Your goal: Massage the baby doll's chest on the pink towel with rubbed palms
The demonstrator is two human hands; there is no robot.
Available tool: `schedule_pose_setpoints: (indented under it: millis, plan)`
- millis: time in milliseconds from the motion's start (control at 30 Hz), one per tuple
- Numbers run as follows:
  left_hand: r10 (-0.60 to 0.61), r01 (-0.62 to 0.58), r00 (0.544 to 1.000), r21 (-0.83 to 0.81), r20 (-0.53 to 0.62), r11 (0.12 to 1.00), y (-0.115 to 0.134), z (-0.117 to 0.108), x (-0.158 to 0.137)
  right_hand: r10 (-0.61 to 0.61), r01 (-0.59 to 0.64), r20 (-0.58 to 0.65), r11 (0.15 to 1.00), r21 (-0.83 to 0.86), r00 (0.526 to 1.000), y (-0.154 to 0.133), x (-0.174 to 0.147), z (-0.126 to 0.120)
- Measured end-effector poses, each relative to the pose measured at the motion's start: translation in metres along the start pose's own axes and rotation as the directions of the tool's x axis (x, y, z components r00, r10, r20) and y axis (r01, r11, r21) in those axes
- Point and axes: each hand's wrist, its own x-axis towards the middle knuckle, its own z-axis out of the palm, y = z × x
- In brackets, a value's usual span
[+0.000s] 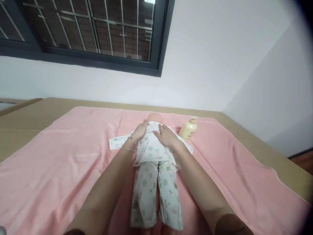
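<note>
The pink blanket (61,163) covers most of the wooden table (31,114); its far edge stops just short of the white wall (195,65), with a strip of wood showing between. On both sides of the arms the blanket spreads wide in soft folds, and its right edge slants toward the near corner. The one thing near the right hand (167,135) on that side is a pump bottle (188,129), close by the doll's sleeve (188,147). The doll (156,156) lies lengthwise between the forearms, head toward the wall, in a printed shirt (149,150) and matching trousers (145,189). Both hands rest on its upper body: the right lies on the chest with thumb and fingers spread, while the left hand (141,131) lies along the opposite side, fingertips by the shoulder; whether it pinches any cloth I cannot tell
</note>
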Motion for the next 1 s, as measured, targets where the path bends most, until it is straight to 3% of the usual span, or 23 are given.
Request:
schedule_pose_setpoints:
  millis: [67,100,200,267,333,400,467,533,600,733,800,867,1000]
  plan:
    - [-0.011,0.011,1.000,0.020,0.024,1.000,-0.003,0.000,0.003,0.133,-0.132,0.008,0.985,-0.114,0.991,-0.023,-0.015,0.004]
    - [-0.016,0.016,0.999,0.017,0.035,1.000,-0.004,0.001,0.004,0.116,-0.114,0.007,0.981,-0.159,0.993,-0.033,-0.021,0.006]
    - [-0.044,0.045,0.998,-0.025,0.038,0.999,-0.008,0.002,0.007,-0.166,0.171,0.043,0.968,-0.186,0.985,-0.047,-0.026,0.012]
    - [-0.055,0.057,0.998,-0.054,0.041,0.997,-0.009,0.003,0.007,-0.388,0.394,0.067,0.909,-0.138,0.919,-0.036,-0.016,0.012]
    - [-0.024,0.027,0.997,-0.043,0.074,0.999,-0.009,0.002,0.006,-0.496,0.497,0.033,0.864,-0.078,0.868,-0.014,-0.001,0.008]
    - [0.024,-0.025,0.995,0.011,0.098,1.000,-0.007,0.001,0.005,-0.421,0.420,-0.047,0.907,-0.021,0.906,0.006,0.010,0.004]
    - [0.042,-0.049,0.995,0.073,0.086,0.996,-0.004,0.000,0.004,-0.258,0.259,-0.078,0.966,0.014,0.963,0.015,0.013,0.000]
    - [0.032,-0.038,0.998,0.105,0.054,0.994,-0.002,-0.001,0.003,-0.099,0.098,-0.066,0.995,-0.013,0.993,0.008,0.005,-0.001]
    - [0.029,-0.031,0.999,0.103,0.029,0.994,-0.002,0.001,0.003,-0.022,0.016,-0.060,0.995,-0.098,0.998,-0.011,-0.007,0.002]
    - [0.052,-0.052,0.999,0.024,0.009,0.998,-0.003,0.005,0.006,-0.170,0.164,-0.019,0.971,-0.177,0.985,-0.036,-0.019,0.010]
    - [0.089,-0.089,0.996,0.000,0.030,0.996,-0.004,0.006,0.006,-0.274,0.273,0.004,0.954,-0.121,0.962,-0.028,-0.012,0.011]
    - [0.147,-0.148,0.987,0.006,0.062,0.989,-0.005,0.005,0.007,-0.305,0.304,-0.019,0.952,-0.044,0.952,-0.011,0.000,0.009]
    - [0.155,-0.169,0.982,0.128,0.107,0.977,0.000,0.001,0.003,-0.104,0.109,-0.089,0.993,0.055,0.991,0.012,0.012,0.001]
